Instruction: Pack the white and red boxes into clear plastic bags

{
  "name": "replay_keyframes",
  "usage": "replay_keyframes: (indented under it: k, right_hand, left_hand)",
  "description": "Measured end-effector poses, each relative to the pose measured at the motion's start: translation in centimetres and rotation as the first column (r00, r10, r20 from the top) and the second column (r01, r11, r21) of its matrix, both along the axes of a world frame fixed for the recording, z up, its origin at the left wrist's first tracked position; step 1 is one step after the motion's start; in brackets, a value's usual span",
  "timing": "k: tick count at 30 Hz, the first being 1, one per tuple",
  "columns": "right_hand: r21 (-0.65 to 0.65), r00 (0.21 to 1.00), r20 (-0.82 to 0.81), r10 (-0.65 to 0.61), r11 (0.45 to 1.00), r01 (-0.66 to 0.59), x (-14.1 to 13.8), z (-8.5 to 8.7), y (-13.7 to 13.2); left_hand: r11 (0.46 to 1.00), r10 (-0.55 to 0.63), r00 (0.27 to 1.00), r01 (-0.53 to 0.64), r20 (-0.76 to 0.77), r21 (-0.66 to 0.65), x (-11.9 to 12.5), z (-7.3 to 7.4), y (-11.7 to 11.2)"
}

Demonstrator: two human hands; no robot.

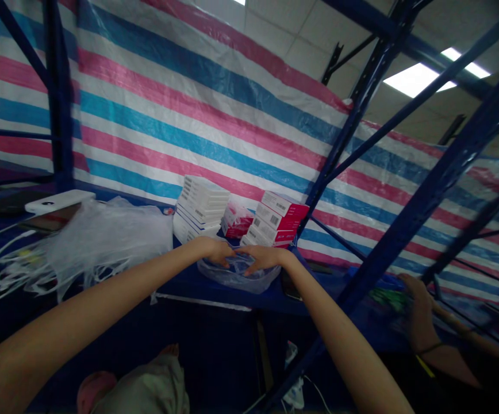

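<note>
A crumpled clear plastic bag point(243, 283) lies on the blue shelf in front of me. My left hand point(217, 252) is over its left side, thumb and fingers a little apart. From the right, my right hand point(261, 257) reaches over the bag, its fingers stretched and the thumb pointing down. The fingertips of both hands nearly meet; whether they touch the plastic I cannot tell. Just behind my left hand rises a stack of white boxes point(202, 207). Behind the right one stands a stack of red and white boxes point(275, 218), with pink-red packs point(236, 219) between the stacks.
Left of the boxes are translucent plastic bags point(115, 233), white cables point(29, 267) and a white device point(60, 200). A dark phone-like object point(290, 286) lies by my right wrist. Blue rack posts point(348, 132) slant at the right. Another person's arm point(422, 322) is beyond them.
</note>
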State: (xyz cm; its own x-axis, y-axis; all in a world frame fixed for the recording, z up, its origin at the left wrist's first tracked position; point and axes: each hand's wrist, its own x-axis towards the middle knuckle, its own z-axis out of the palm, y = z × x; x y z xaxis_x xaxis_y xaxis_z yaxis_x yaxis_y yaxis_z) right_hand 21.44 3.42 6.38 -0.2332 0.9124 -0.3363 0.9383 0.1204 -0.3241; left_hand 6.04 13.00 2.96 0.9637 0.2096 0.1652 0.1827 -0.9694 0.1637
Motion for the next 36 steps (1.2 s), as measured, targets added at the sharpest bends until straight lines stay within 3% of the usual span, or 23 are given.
replay_keyframes:
  k: [2, 4, 5, 7, 8, 9, 11, 13, 15, 18, 22, 24, 26, 27, 28, 30, 33, 36]
  right_hand:
    - [0.126, 0.965, -0.213, 0.153, 0.984, -0.128, 0.1, 2.9, -0.5]
    - [0.415, 0.959, -0.239, 0.155, 0.909, -0.043, 0.8, 6.3, -0.7]
    - [0.583, 0.982, -0.179, 0.063, 0.810, 0.054, 1.5, 8.0, -0.6]
    - [0.784, 0.957, -0.052, -0.284, 0.582, 0.215, 3.2, 11.1, -0.2]
    - [0.801, 0.885, -0.020, -0.466, 0.522, 0.293, 4.3, 12.4, 0.1]
    - [0.763, 0.797, 0.008, -0.603, 0.519, 0.385, 5.3, 13.4, 0.4]
    - [0.577, 0.673, 0.069, -0.737, 0.579, 0.576, 7.1, 14.7, 1.1]
    - [0.356, 0.638, 0.093, -0.765, 0.624, 0.696, 8.4, 15.1, 1.8]
    - [0.222, 0.630, 0.070, -0.773, 0.628, 0.746, 9.2, 15.0, 2.3]
    - [0.135, 0.633, 0.002, -0.774, 0.628, 0.767, 9.7, 14.6, 2.8]
    - [0.156, 0.683, -0.092, -0.724, 0.667, 0.728, 9.3, 13.7, 2.3]
    - [0.287, 0.689, -0.164, -0.706, 0.634, 0.718, 8.7, 13.2, 1.3]
    - [0.394, 0.694, -0.282, -0.662, 0.580, 0.713, 8.0, 12.9, -0.4]
    - [0.409, 0.707, -0.345, -0.617, 0.580, 0.705, 7.6, 12.9, -1.4]
    - [0.401, 0.727, -0.402, -0.557, 0.607, 0.686, 7.2, 12.8, -2.5]
    - [0.356, 0.779, -0.473, -0.412, 0.720, 0.596, 6.2, 12.9, -4.5]
    - [0.256, 0.849, -0.482, -0.214, 0.893, 0.371, 4.3, 12.3, -6.2]
    - [0.111, 0.888, -0.454, -0.075, 0.984, 0.140, 2.2, 10.4, -5.6]
  left_hand:
    - [0.989, -0.145, 0.989, 0.144, -0.022, -0.043, -1.9, 1.2, -1.3]
    - [0.969, -0.240, 0.967, 0.245, 0.082, -0.046, -3.9, 1.9, -2.7]
    - [0.972, -0.231, 0.957, 0.235, 0.174, 0.000, -4.8, 1.9, -3.4]
    - [0.989, -0.099, 0.924, 0.050, 0.368, 0.141, -6.4, 1.3, -4.6]
    - [0.977, -0.008, 0.893, -0.090, 0.450, 0.196, -6.9, 0.8, -5.0]
    - [0.947, 0.082, 0.855, -0.228, 0.512, 0.228, -7.3, 0.1, -5.2]
    - [0.876, 0.222, 0.791, -0.419, 0.569, 0.239, -7.7, -1.4, -5.2]
    - [0.833, 0.311, 0.764, -0.505, 0.565, 0.224, -7.6, -2.4, -4.5]
    - [0.832, 0.363, 0.768, -0.522, 0.528, 0.187, -7.2, -2.9, -3.5]
    - [0.881, 0.389, 0.804, -0.468, 0.449, 0.074, -6.6, -2.6, -1.5]
    - [0.911, 0.404, 0.838, -0.331, 0.366, -0.246, -5.9, -2.1, 1.0]
    - [0.873, 0.398, 0.847, -0.232, 0.353, -0.429, -5.6, -2.3, 2.0]
    - [0.818, 0.416, 0.836, -0.173, 0.358, -0.548, -5.4, -2.7, 2.6]
    - [0.792, 0.436, 0.825, -0.161, 0.359, -0.589, -5.3, -2.8, 2.9]
    - [0.768, 0.456, 0.815, -0.156, 0.358, -0.621, -5.3, -3.0, 3.1]
    - [0.742, 0.487, 0.795, -0.158, 0.362, -0.651, -5.4, -3.2, 3.3]
    - [0.778, 0.498, 0.754, -0.170, 0.429, -0.604, -5.5, -3.5, 3.6]
    - [0.790, 0.517, 0.724, -0.196, 0.458, -0.582, -5.6, -3.8, 3.6]
